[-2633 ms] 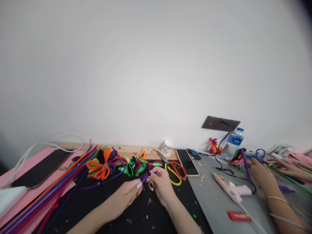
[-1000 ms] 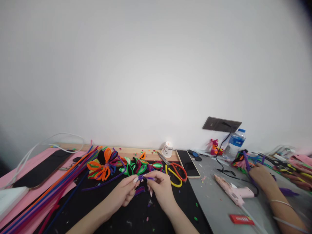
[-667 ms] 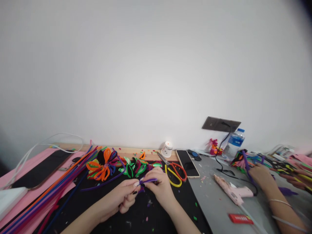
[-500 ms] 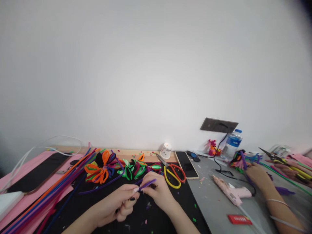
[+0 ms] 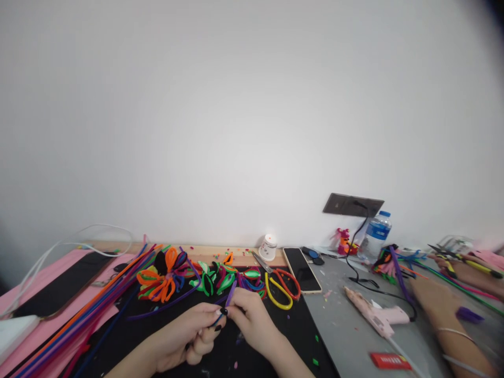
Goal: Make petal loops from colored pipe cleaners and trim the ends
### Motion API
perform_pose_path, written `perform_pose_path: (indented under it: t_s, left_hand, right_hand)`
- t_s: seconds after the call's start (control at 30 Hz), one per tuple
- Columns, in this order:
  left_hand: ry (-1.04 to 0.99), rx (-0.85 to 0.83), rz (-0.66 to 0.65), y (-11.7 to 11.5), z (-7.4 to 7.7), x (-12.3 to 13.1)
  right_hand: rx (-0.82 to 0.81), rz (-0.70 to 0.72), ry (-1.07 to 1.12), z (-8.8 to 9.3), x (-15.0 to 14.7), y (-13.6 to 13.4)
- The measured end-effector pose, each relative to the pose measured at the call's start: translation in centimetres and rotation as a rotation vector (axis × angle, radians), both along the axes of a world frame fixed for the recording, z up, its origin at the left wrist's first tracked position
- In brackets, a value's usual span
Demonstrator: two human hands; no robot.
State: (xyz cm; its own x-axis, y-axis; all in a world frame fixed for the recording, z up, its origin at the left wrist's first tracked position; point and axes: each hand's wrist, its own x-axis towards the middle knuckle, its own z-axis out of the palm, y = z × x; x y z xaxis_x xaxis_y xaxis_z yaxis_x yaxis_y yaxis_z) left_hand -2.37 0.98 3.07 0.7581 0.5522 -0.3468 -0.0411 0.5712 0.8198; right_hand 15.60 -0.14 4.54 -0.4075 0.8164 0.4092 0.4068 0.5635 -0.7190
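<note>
My left hand [image 5: 192,333] and my right hand [image 5: 248,320] meet over a black mat [image 5: 271,325] and both pinch a short purple pipe cleaner [image 5: 230,293], whose free end sticks up between the fingertips. Just beyond my hands lie folded pipe-cleaner petals in green, purple and pink [image 5: 228,275] and an orange and blue pipe-cleaner flower [image 5: 163,270]. Scissors with red and yellow handles [image 5: 279,283] lie to the right of the petals.
A bundle of long pipe cleaners [image 5: 90,310] runs along the left on pink sheets. A phone [image 5: 301,262], a pink glue gun [image 5: 374,315], a red lighter [image 5: 388,360] and a water bottle [image 5: 376,231] lie to the right. Another person's arm [image 5: 444,315] works at far right.
My hands have drawn nearer to me and lower on the mat. The purple pipe cleaner turned from lying level between my fingers to pointing upward. The other person's hands shifted right with their scissors.
</note>
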Motion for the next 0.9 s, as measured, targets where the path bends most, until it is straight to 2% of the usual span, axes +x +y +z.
perform_pose_path:
  t_s: [0.2,0.47,0.9]
  left_hand:
    - [-0.031,-0.021,-0.027,0.12,0.21,-0.19]
    - [-0.072,0.060,-0.047,-0.19,0.68,-0.14]
    - [0.009,-0.005,-0.133,-0.19,0.61,-0.60]
  right_hand:
    - [-0.040,0.008,0.051,0.28,-0.19,-0.09]
    - [-0.040,0.062,0.115,0.11,-0.11,-0.06]
    - [-0.082,0.145,0.027,0.75,-0.23,-0.43]
